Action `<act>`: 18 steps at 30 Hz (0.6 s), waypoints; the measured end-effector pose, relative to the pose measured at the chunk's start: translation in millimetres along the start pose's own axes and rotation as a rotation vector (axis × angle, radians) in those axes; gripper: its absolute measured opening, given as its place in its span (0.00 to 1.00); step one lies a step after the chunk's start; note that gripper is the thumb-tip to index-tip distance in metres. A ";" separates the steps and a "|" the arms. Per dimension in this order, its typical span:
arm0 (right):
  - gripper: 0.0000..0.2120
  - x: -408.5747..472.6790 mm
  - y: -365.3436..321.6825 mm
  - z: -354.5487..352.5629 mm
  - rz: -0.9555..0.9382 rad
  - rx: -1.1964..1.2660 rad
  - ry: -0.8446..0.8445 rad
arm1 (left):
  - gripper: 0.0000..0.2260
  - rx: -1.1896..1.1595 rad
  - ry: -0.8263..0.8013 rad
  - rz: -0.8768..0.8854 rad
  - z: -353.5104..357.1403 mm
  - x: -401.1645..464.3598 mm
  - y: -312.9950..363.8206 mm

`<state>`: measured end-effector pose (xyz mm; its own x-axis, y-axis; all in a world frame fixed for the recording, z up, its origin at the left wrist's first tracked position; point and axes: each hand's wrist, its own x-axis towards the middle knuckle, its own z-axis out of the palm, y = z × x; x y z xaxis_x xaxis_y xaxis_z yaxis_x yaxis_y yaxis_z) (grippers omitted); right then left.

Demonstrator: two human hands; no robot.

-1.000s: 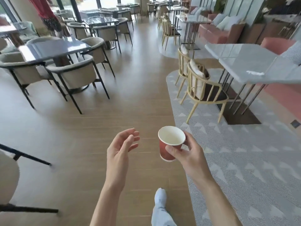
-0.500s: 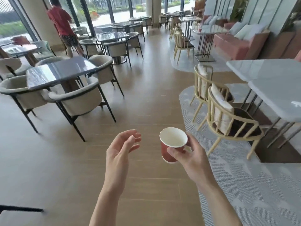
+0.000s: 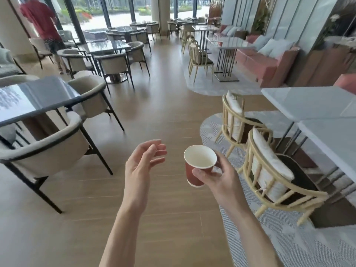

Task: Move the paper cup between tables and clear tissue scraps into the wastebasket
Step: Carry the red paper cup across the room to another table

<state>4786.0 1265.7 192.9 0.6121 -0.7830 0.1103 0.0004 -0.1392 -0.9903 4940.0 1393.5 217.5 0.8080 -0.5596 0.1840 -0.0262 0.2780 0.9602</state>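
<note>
One cup: a red paper cup (image 3: 198,166) with a white inside, held upright in the air over the wooden floor (image 3: 163,105), between the two rows of seating.
Cup contents: nothing can be seen inside; the white inner wall and bottom look bare and dry, so it is probably empty.
Right hand (image 3: 221,178): grips the cup, thumb across the near wall below the rim, the other fingers wrapped round the far side.
Left hand (image 3: 143,164): just left of the cup and apart from it, palm turned up, fingers loosely spread and holding nothing.
Weight: likely very light, easy to carry in one hand.
Stiffness: thin paper walls should dent under a hard squeeze; the rolled rim looks like the stiffest part.
Where to hold: round the upper wall just under the rim, with light pressure, as the right hand does.
Slip: the outer wall looks matte, so it should not slide much.
Nearest counter: a pale marble-look counter (image 3: 316,105) lies to the right of the cup, behind two cane chairs (image 3: 269,170).
Other counter: a dark glossy counter (image 3: 28,101) stands well left of the cup.
Tissue scraps and wastebasket: neither can be made out.
</note>
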 end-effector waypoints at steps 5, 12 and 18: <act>0.33 107.2 1.5 5.8 0.016 0.032 0.069 | 0.18 -0.016 -0.060 -0.033 28.9 114.0 -16.4; 0.33 268.0 48.1 7.0 0.042 0.056 0.085 | 0.17 0.026 -0.090 -0.083 63.6 257.1 -82.1; 0.30 452.7 72.0 -0.3 0.008 0.054 0.068 | 0.17 0.028 -0.063 -0.090 122.1 415.2 -129.9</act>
<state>5062.9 901.0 171.6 0.5575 -0.8233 0.1062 0.0398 -0.1013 -0.9941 5207.1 1029.7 194.8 0.7690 -0.6300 0.1085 0.0281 0.2029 0.9788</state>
